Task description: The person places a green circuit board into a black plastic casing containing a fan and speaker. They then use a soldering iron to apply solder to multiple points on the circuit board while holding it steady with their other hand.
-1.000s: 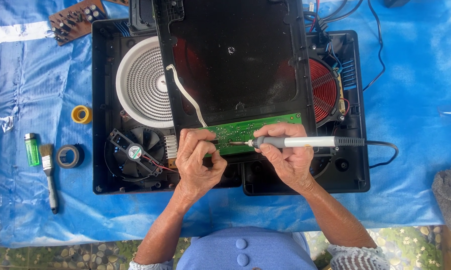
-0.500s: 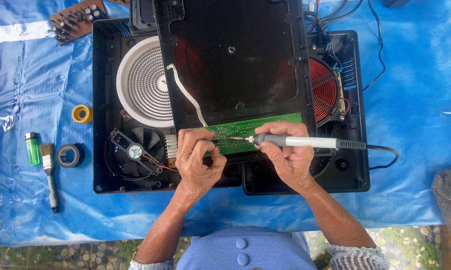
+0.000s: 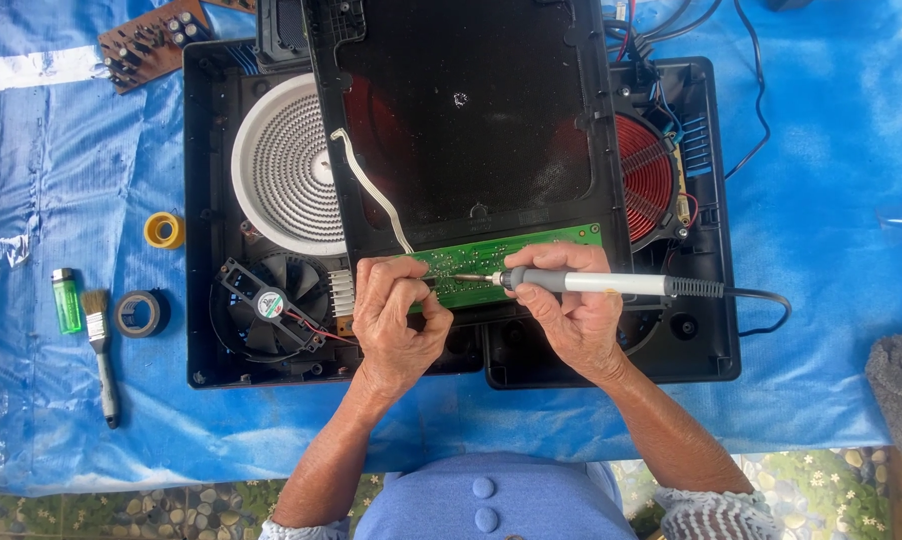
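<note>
Cooktop housing (image 3: 706, 340) opened flat on blue tarp (image 3: 831, 200); rigid, bulky. Green circuit board (image 3: 501, 262) along lifted panel's lower edge: thin, fragile, best gripped by edges. Left hand (image 3: 399, 318) pinching there. Right hand (image 3: 571, 310) grasping soldering iron (image 3: 591, 283), light, held by sleeve.

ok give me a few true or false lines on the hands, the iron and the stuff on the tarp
1. The right hand holds the soldering iron. True.
2. The iron's tip is on the white coil. False: it is on the green board.
3. The left hand rests at the board. True.
4. The brush lies right of the cooker. False: left, beside the lighter.
5. The yellow tape lies on the tarp. True.
</note>
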